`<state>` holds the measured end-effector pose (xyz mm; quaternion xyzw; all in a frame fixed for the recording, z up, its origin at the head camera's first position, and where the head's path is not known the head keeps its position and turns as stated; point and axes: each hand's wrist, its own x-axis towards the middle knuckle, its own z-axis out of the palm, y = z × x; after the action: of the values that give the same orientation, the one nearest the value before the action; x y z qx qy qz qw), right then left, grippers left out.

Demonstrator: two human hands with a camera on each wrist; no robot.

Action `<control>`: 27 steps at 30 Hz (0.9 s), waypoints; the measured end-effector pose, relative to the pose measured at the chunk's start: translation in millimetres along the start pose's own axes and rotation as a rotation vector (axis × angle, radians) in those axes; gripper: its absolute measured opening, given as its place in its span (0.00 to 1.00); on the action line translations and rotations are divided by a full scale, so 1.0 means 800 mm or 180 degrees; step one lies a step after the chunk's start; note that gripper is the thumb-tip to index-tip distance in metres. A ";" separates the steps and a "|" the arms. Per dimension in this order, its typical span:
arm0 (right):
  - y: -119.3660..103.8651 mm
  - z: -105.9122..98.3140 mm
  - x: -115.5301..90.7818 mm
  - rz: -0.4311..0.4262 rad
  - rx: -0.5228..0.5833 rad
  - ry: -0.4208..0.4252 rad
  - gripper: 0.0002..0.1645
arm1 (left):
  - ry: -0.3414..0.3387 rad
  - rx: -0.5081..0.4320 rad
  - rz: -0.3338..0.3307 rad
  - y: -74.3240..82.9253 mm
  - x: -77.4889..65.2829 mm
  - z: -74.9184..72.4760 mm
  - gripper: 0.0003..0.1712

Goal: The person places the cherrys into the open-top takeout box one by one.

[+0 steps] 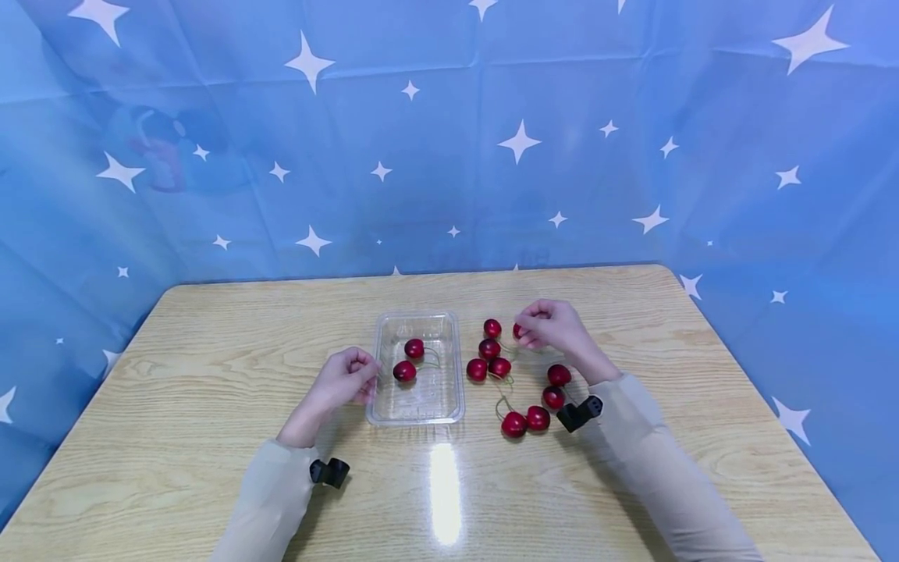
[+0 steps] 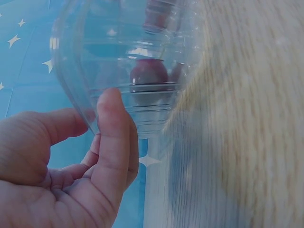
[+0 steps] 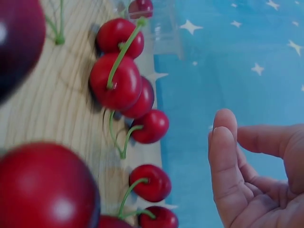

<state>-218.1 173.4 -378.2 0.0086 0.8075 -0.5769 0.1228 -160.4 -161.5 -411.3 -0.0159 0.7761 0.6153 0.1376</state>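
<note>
My left hand (image 1: 345, 378) pinches the left rim of a clear plastic container (image 1: 416, 422), thumb on one side and fingers on the other. Inside it lie two dark red cherries, one nearer (image 1: 404, 371) and one farther back (image 1: 414, 348), with thin green stems. In the left wrist view a cherry (image 2: 148, 76) shows blurred through the ribbed wall. My right hand (image 1: 553, 325) hovers over the loose cherries, its thumb and fingertips close together with nothing between them in the right wrist view. A cherry (image 1: 517, 331) shows just beside its fingertips in the head view, partly hidden.
Several cherries (image 1: 489, 349) are grouped right of the container. Closer to me lie a joined pair (image 1: 514, 425) and, below the right wrist, another two cherries (image 1: 559, 375). All rest on a wooden table (image 1: 211, 375), with a blue star-patterned cloth (image 1: 421, 195) behind it.
</note>
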 end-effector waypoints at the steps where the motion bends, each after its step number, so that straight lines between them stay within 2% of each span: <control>1: 0.002 -0.002 0.001 0.0012 -0.0026 0.0015 0.15 | -0.0002 0.0000 -0.0006 0.000 0.000 0.000 0.06; 10: 0.018 -0.017 0.006 0.0071 -0.0330 0.0076 0.14 | -0.0001 -0.0032 -0.0043 0.003 0.000 0.000 0.06; 19: 0.032 -0.025 0.009 0.0255 -0.0614 0.0062 0.11 | 0.0001 -0.0039 -0.0029 0.000 0.002 0.001 0.06; 27: 0.041 -0.032 0.013 0.0230 -0.0891 0.0057 0.07 | -0.0008 -0.0056 -0.0021 -0.003 0.002 0.000 0.06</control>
<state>-227.4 206.9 -403.2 0.0256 0.8803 -0.4537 0.1363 -161.6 -161.6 -414.0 -0.0188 0.7704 0.6216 0.1405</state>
